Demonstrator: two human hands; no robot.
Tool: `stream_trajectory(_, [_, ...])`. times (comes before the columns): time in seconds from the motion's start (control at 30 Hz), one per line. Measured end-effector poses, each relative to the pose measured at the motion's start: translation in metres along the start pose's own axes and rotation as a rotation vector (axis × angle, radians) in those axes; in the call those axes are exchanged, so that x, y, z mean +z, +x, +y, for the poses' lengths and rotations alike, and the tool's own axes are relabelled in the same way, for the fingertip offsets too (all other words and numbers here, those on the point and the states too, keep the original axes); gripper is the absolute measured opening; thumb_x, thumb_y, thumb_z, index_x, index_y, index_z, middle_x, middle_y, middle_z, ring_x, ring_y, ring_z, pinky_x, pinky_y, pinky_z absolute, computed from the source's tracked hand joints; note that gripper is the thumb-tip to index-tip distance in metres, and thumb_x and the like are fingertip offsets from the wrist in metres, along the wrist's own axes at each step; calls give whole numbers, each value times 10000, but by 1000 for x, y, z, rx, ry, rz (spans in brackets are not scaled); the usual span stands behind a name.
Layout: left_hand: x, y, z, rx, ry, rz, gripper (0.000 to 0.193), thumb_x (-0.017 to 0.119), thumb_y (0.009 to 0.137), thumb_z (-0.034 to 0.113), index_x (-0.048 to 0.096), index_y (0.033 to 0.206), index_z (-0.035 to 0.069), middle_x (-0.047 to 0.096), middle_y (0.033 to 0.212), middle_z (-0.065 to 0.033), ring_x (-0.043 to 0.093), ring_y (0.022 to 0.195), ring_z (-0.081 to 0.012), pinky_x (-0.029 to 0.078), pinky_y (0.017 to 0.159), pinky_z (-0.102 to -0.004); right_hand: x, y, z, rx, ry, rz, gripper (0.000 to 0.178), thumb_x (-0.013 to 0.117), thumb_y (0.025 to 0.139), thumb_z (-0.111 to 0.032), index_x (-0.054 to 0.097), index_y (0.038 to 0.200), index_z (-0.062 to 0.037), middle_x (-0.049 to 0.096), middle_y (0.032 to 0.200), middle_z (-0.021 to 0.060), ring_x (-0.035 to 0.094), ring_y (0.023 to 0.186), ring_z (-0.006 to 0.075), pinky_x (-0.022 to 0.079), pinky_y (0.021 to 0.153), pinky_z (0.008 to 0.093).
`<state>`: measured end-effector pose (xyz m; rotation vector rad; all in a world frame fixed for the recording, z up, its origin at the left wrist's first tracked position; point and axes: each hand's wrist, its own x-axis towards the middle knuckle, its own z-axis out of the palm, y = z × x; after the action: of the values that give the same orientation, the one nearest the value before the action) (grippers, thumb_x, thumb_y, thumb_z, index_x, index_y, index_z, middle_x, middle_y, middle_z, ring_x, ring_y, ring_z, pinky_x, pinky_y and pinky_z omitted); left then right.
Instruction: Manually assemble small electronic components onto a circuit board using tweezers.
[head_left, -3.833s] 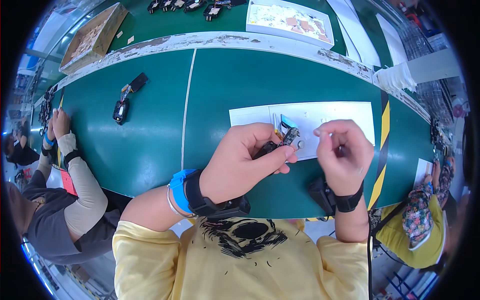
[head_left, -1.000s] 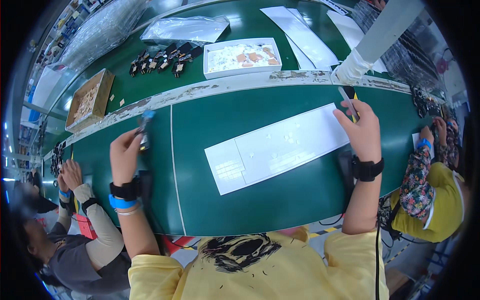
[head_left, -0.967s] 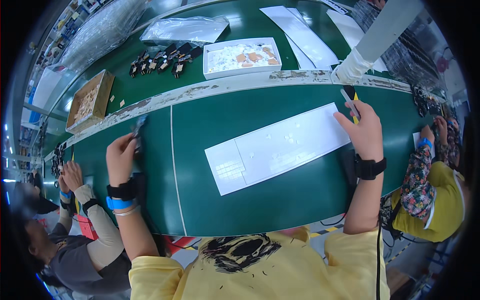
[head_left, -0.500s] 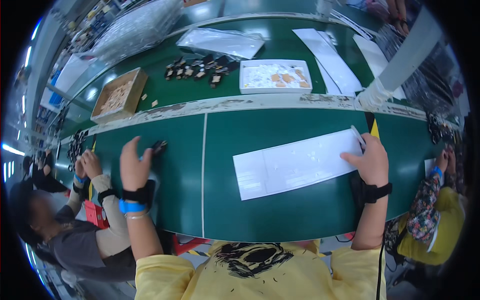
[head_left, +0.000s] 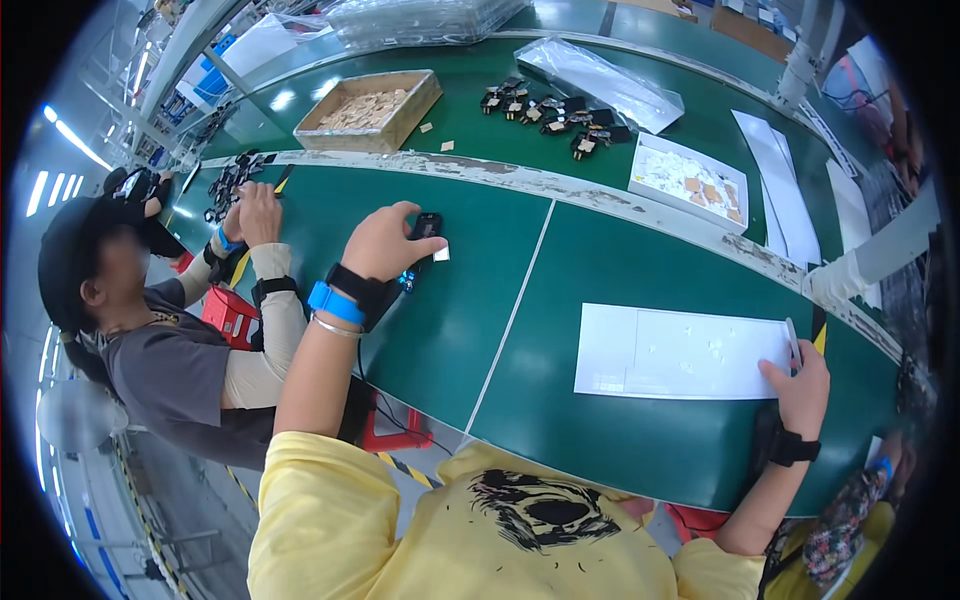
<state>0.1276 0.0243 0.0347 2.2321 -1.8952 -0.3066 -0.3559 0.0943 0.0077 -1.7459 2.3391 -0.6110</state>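
My left hand (head_left: 383, 243) is at the table's left part, thumb and index finger apart. Just beyond them lies a small black part (head_left: 428, 222), and a small whitish tab (head_left: 441, 251) shows at the thumb tip. I cannot tell whether the hand touches the black part. At the right, a long white sheet (head_left: 655, 372) lies on the green table, with several small pale pieces on its surface. My right hand (head_left: 803, 388) grips its right end by a thin raised edge, thumb on top and fingers around it.
Behind a worn white rail (head_left: 500, 172) stand a box of small wooden pieces (head_left: 350, 143), several black parts (head_left: 545, 113) and a white tray (head_left: 690, 215) of white and tan bits. A co-worker (head_left: 170, 330) works close on my left; a flowered sleeve (head_left: 835, 530) shows at right.
The view has turned left. My left hand has reached the small black part that lay just beyond it. My right hand stays at the white sheet's right end.
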Motion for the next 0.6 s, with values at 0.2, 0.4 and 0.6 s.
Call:
stream_trajectory(0.2, [10, 26, -15, 353, -23, -82, 345, 604, 662, 9, 613, 1000, 78, 602, 951, -137, 571, 921, -283, 457, 799, -362, 0, -4, 2, -7, 4, 40, 483, 760, 612, -192, 577, 994, 39, 598, 891, 152, 573, 793, 278, 454, 726, 341])
stream_trajectory(0.4, [3, 33, -36, 700, 141, -2, 472, 454, 557, -128, 606, 963, 58, 573, 1050, -142, 531, 1025, -309, 392, 927, -355, -4, -4, -1, 46, -22, 39, 515, 768, 600, -189, 581, 1024, 35, 602, 945, 168, 584, 854, 283, 459, 757, 348])
stream_trajectory(0.6, [-1, 18, -61, 508, -224, -25, 404, 422, 556, -121, 606, 880, 36, 562, 1098, -148, 487, 1098, -329, 318, 1015, -372, -11, -4, -11, 117, -83, -15, 532, 772, 586, -180, 580, 1032, 38, 606, 906, 172, 592, 826, 285, 465, 735, 348])
